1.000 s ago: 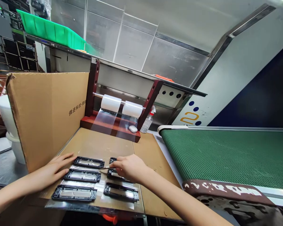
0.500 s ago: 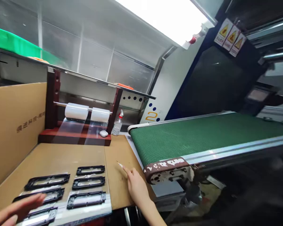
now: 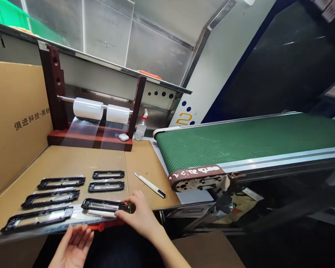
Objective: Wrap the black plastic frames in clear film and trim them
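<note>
My right hand is at the front edge of the table, thumb and fingers pinching the right end of a black plastic frame. This frame is long and narrow, with a clear window, and its left end lies over the clear film. My left hand is palm up below the table edge, fingers apart and slightly curled, holding nothing. Close to its fingertips is a red object whose kind I cannot make out. Several similar frames lie in two columns. A white craft knife rests on the cardboard right of them.
Behind the frames stands a dark red wooden stand with two film rolls. A spray bottle and a small white case are beside it. A green conveyor belt borders the right; a cardboard panel rises at left.
The knife has left my right hand and lies on the cardboard. That hand has moved left and gripped the front frame. My left hand has moved right and turned palm up. The view has tilted down.
</note>
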### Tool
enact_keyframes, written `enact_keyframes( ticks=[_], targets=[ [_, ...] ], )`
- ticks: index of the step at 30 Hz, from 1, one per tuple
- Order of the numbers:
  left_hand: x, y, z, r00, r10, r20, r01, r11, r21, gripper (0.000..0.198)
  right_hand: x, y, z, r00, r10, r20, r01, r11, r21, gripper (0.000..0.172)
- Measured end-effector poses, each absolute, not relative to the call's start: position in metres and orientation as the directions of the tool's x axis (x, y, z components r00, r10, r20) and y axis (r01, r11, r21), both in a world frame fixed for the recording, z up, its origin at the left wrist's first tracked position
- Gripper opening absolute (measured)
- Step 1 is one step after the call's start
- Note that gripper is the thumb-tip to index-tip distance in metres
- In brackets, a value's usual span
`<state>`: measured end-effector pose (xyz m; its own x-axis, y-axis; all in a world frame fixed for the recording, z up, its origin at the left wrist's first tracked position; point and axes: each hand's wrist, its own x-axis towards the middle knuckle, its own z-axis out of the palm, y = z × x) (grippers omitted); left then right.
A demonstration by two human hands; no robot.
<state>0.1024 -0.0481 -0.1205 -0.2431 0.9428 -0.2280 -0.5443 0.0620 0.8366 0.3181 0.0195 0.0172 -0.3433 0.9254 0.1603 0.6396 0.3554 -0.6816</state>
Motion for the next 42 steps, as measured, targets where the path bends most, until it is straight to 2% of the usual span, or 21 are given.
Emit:
enact_keyframes(
  ticks=[2, 5, 6, 8, 10, 13, 15, 17, 18, 20, 22, 26, 28, 34, 36, 39, 42],
  targets=[
    [0.112, -0.052, -0.098, -0.24, 0.916, -0.321, -0.676, 0.08, 0.733, 0.043, 0.32, 0.003, 0.02, -0.311, 0.94, 0.139, 0.546, 0.297, -0.784, 0.021],
    [0.125, -0.058, -0.074, -0.194, 0.88, -0.433, -0.879, 0.04, 0.475, 0.051, 0.317, -0.023, 0.02, -0.302, 0.942, 0.147, 0.364, 0.256, -0.895, 0.019],
    [0.129, -0.06, -0.07, -0.209, 0.887, -0.411, -0.904, -0.015, 0.427, 0.05, 0.315, -0.03, 0.02, -0.309, 0.937, 0.166, 0.307, 0.263, -0.915, 0.02],
    [0.133, -0.066, -0.066, -0.263, 0.926, -0.27, -0.909, -0.144, 0.391, 0.049, 0.307, -0.042, 0.018, -0.317, 0.921, 0.225, 0.238, 0.307, -0.921, 0.024],
    [0.134, -0.073, -0.065, -0.257, 0.964, -0.063, -0.915, -0.222, 0.336, 0.043, 0.297, -0.049, 0.017, -0.301, 0.902, 0.311, 0.25, 0.389, -0.887, 0.032],
    [0.13, -0.08, -0.062, -0.109, 0.984, 0.143, -0.981, -0.13, 0.144, 0.029, 0.282, -0.055, 0.012, -0.238, 0.839, 0.49, 0.334, 0.544, -0.77, 0.043],
    [0.126, -0.082, -0.057, -0.017, 0.984, 0.175, -1.0, -0.021, 0.021, 0.027, 0.274, -0.058, 0.008, -0.195, 0.765, 0.614, 0.381, 0.636, -0.671, 0.047],
    [0.123, -0.083, -0.053, 0.02, 0.994, 0.11, -0.997, 0.028, -0.067, 0.038, 0.268, -0.062, 0.005, -0.165, 0.691, 0.703, 0.42, 0.695, -0.584, 0.049],
    [0.123, -0.084, -0.051, -0.003, 0.999, 0.045, -0.996, 0.001, -0.09, 0.045, 0.265, -0.064, 0.004, -0.157, 0.661, 0.733, 0.435, 0.713, -0.55, 0.048],
    [0.122, -0.085, -0.049, -0.11, 0.986, -0.122, -0.99, -0.119, -0.075, 0.048, 0.26, -0.068, 0.004, -0.148, 0.623, 0.768, 0.447, 0.735, -0.51, 0.045],
    [0.121, -0.086, -0.047, -0.219, 0.95, -0.224, -0.974, -0.227, -0.01, 0.05, 0.257, -0.07, 0.003, -0.145, 0.616, 0.774, 0.445, 0.74, -0.505, 0.039],
    [0.116, -0.085, -0.047, -0.303, 0.933, -0.194, -0.953, -0.302, 0.035, 0.058, 0.253, -0.073, -0.001, -0.11, 0.609, 0.786, 0.455, 0.734, -0.505, 0.032],
    [0.113, -0.084, -0.046, -0.324, 0.925, -0.199, -0.946, -0.32, 0.052, 0.054, 0.253, -0.074, -0.004, -0.083, 0.587, 0.805, 0.474, 0.734, -0.486, 0.033],
    [0.106, -0.085, -0.04, -0.366, 0.854, -0.37, -0.93, -0.319, 0.185, 0.037, 0.259, -0.074, -0.006, -0.047, 0.586, 0.809, 0.543, 0.694, -0.472, 0.03],
    [0.104, -0.088, -0.038, -0.322, 0.904, -0.281, -0.943, -0.281, 0.176, 0.039, 0.261, -0.073, -0.007, -0.065, 0.595, 0.801, 0.561, 0.686, -0.463, 0.029],
    [0.1, -0.091, -0.033, -0.171, 0.985, 0.03, -0.976, -0.174, 0.131, 0.047, 0.264, -0.07, -0.008, -0.087, 0.611, 0.787, 0.564, 0.681, -0.467, 0.029],
    [0.101, -0.093, -0.024, -0.036, 0.955, 0.293, -0.979, -0.093, 0.182, 0.052, 0.265, -0.067, -0.01, -0.13, 0.62, 0.774, 0.488, 0.719, -0.494, 0.033]
  ],
)
